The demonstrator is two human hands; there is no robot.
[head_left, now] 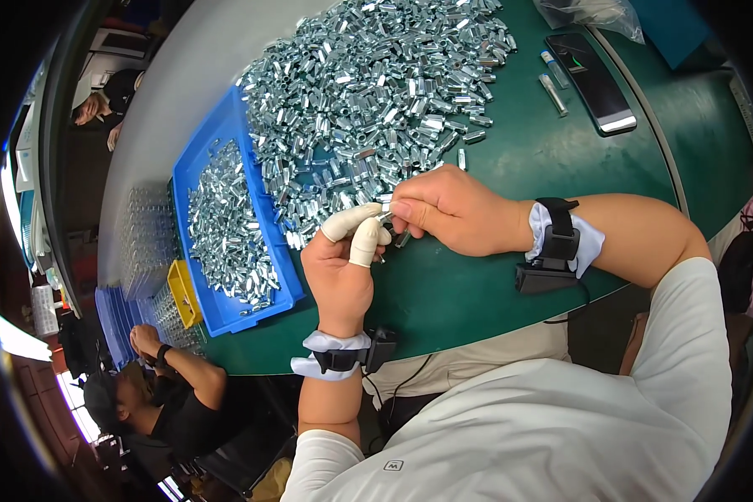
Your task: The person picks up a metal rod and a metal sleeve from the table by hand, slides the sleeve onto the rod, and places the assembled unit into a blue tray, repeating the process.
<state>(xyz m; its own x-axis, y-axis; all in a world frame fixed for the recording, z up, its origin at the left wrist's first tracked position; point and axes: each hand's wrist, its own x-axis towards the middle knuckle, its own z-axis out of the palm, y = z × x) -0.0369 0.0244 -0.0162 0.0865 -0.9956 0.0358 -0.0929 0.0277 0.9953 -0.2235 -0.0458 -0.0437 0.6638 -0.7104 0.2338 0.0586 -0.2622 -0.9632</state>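
Pinching a metal piece, apparently at opposite ends, left hand meets right hand.

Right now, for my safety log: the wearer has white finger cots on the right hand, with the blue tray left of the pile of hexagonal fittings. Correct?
Wrong hand: the head view shows white finger cots on the left hand; the rest stands.

Counts one blue tray, with one pile of metal pieces inside, too many to number. Right of the tray, shows one larger heap, one left hand, one right hand, at least one piece between them, two wrist straps; farther right, one phone, two small tubes. Left of the tray, includes one yellow bin, two co-workers.
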